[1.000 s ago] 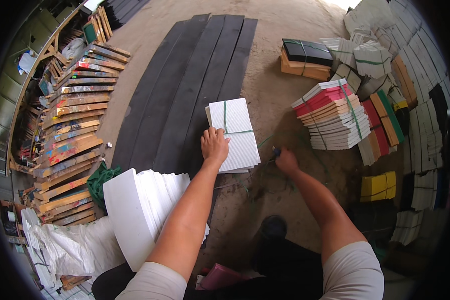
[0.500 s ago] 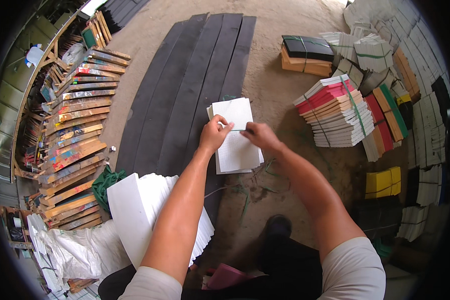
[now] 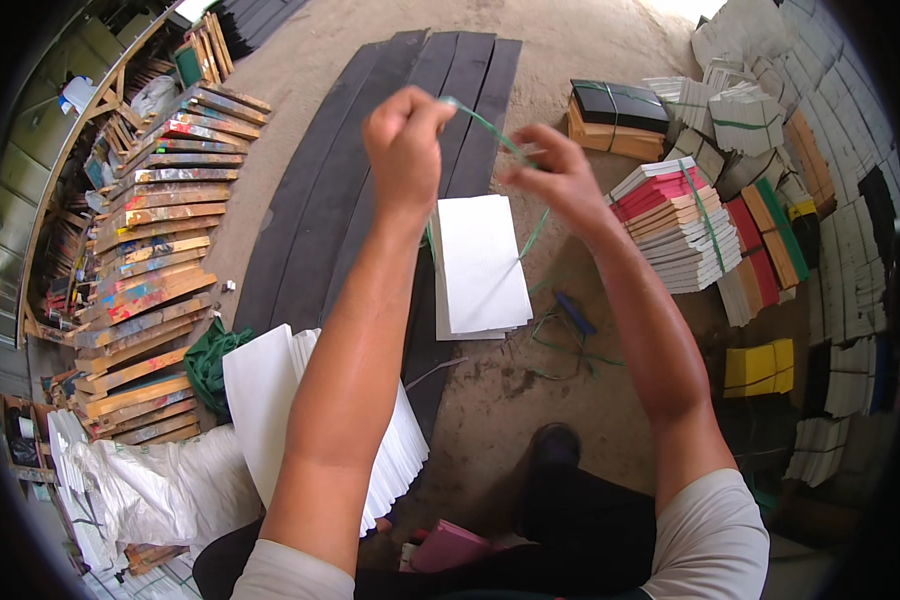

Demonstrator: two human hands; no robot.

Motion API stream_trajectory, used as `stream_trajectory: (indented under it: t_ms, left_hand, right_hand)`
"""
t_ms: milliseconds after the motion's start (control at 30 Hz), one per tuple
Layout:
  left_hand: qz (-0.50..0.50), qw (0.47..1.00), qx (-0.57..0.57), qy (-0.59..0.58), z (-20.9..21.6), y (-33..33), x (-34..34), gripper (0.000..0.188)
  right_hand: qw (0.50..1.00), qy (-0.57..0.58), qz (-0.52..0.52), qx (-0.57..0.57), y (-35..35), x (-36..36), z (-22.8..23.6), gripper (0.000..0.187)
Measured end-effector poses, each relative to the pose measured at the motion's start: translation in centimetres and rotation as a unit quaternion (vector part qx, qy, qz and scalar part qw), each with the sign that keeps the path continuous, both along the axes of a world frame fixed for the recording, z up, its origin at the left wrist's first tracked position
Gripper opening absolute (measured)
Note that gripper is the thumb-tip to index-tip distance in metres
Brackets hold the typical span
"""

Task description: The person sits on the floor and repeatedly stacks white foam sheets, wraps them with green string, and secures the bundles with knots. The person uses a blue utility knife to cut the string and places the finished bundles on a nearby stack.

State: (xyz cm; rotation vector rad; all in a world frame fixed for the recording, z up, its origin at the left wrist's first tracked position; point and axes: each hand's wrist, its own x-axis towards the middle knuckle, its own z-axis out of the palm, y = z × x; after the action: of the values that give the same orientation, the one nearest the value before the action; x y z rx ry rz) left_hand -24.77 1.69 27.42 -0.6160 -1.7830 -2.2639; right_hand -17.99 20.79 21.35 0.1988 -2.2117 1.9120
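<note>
Raised above a stack of white sheets [image 3: 485, 270], my left hand [image 3: 407, 140] is closed on one end of a green strap [image 3: 488, 127]. My right hand [image 3: 555, 170] pinches the same strap to the right and slightly lower, and a short length runs taut between the two. Another part of the strap drops from my right hand to the stack's right side. Green also shows at the stack's left edge, by my left wrist. The sheets lie flat at the right side of long dark boards [image 3: 370, 170]. Neither hand touches them.
A slim blue object [image 3: 575, 312] and loose green strap pieces [image 3: 555, 365] are right of the stack. A larger white sheet pile [image 3: 260, 400] stands by my left forearm. Strapped coloured bundles [image 3: 685, 225] lie right, a yellow bundle [image 3: 760, 368] nearer. Paint-stained wooden frames [image 3: 160, 270] line the left.
Both hands have risen off the white stack, drawing the green strap up between them. The blue object now shows on the right, where it was not visible before.
</note>
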Motion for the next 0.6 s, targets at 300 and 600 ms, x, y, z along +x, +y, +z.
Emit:
stream_trajectory:
  t_ms: [300, 600]
  left_hand:
    - [-0.128, 0.973, 0.157, 0.111, 10.9, 1.2, 3.0, 0.027]
    - [0.188, 0.939, -0.263, -0.115, -19.2, -1.3, 2.4, 0.07]
  right_hand:
    - [0.966, -0.24, 0.049, -0.085, -0.6, -1.2, 2.5, 0.037]
    - [0.782, 0.336, -0.439, -0.288, 15.6, -7.2, 19.3, 0.022]
